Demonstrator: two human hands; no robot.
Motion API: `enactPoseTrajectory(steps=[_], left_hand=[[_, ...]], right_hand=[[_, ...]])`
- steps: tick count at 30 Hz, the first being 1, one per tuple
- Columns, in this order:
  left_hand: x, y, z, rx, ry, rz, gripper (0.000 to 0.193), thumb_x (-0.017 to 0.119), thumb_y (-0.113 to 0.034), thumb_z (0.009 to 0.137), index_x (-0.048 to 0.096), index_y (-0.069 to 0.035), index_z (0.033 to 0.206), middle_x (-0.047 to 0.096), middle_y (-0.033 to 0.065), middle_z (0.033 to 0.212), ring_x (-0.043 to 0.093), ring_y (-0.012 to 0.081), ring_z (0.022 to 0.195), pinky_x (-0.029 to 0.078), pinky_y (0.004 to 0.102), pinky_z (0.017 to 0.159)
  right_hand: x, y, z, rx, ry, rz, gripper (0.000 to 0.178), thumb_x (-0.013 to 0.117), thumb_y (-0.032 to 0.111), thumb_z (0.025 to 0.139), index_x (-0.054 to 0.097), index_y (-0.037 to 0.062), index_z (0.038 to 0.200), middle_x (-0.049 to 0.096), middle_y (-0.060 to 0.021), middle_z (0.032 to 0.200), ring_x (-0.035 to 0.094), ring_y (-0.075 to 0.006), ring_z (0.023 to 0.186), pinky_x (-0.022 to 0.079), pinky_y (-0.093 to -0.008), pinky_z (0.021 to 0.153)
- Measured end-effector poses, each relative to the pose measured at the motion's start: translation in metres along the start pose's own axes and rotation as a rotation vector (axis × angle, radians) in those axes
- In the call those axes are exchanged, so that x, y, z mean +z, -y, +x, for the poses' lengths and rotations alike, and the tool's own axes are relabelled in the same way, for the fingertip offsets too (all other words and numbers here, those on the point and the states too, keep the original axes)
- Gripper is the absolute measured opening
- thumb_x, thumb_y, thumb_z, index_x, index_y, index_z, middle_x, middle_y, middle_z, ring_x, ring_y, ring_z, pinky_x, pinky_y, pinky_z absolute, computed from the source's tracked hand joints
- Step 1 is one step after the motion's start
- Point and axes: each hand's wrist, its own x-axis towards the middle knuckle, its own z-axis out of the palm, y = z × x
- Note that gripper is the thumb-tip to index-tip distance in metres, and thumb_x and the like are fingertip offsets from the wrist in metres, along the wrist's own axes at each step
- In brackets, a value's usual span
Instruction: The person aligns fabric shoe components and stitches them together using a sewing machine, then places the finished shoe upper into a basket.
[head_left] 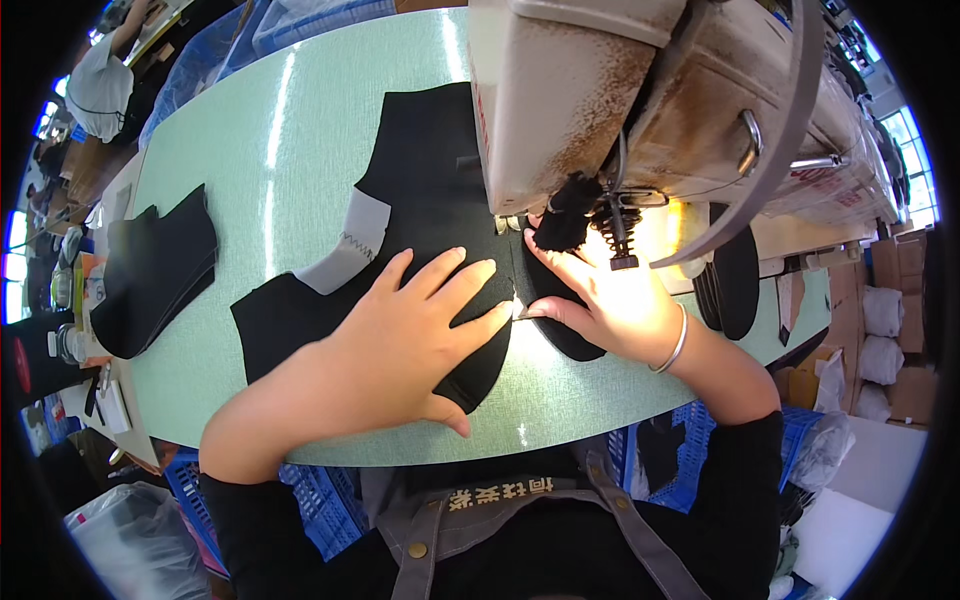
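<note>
My left hand (pixel 410 335) lies flat with fingers spread on a large black fabric piece (pixel 425 140), pressing it to the pale green tabletop. A light grey curved patch (pixel 350 245) with a zigzag line lies on that fabric, beyond my fingers. Beside the sewing machine's needle area, my right hand (pixel 615 305) rests over a smaller rounded black piece (pixel 570 325), thumb and forefinger apart. The thumb points toward the gap between the two pieces. The sewing machine (pixel 560 110) stands over the fabric and partly hides my right fingertips. Its lamp glares on that hand.
A stack of black cut pieces (pixel 155 270) lies at the table's left. Several black rounded pieces (pixel 735 275) sit right of the machine. The green tabletop (pixel 230 140) has a curved near edge, with blue baskets (pixel 325 505) below. Another person (pixel 100 85) is at the far left.
</note>
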Motion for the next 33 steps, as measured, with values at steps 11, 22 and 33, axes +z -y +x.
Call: enactPoseTrajectory(steps=[11,22,33], left_hand=[[0.012,0.004,0.01,-0.103,-0.119,-0.109,0.067,0.081,-0.033,0.068,0.06,-0.013,0.128,0.04,0.0154,0.139,0.036,0.036,0.131,0.032,0.0524,0.106],[0.007,0.01,0.01,-0.084,-0.019,-0.05,0.092,0.084,-0.033,0.062,0.045,-0.012,0.142,0.042,0.0138,0.138,0.034,0.0354,0.134,0.033,0.0516,0.107],[0.007,0.02,0.011,-0.058,0.013,-0.082,0.084,0.085,-0.029,0.065,0.049,-0.014,0.139,0.037,0.0173,0.146,0.028,0.038,0.141,0.038,0.0629,0.104]], right_hand=[[-0.005,0.007,0.0,0.076,0.132,0.019,0.066,0.073,0.032,0.083,0.05,0.0017,0.137,0.054,-0.0121,0.137,0.048,-0.0301,0.128,0.035,-0.0412,0.109],[-0.006,0.007,0.0,0.09,0.169,-0.017,0.064,0.071,0.032,0.084,0.049,0.0029,0.138,0.053,-0.0124,0.138,0.048,-0.0304,0.128,0.035,-0.0404,0.11],[0.004,-0.001,0.001,0.02,0.041,0.025,0.061,0.071,0.029,0.086,0.05,0.0054,0.138,0.058,-0.012,0.131,0.054,-0.0293,0.119,0.04,-0.0387,0.103]])
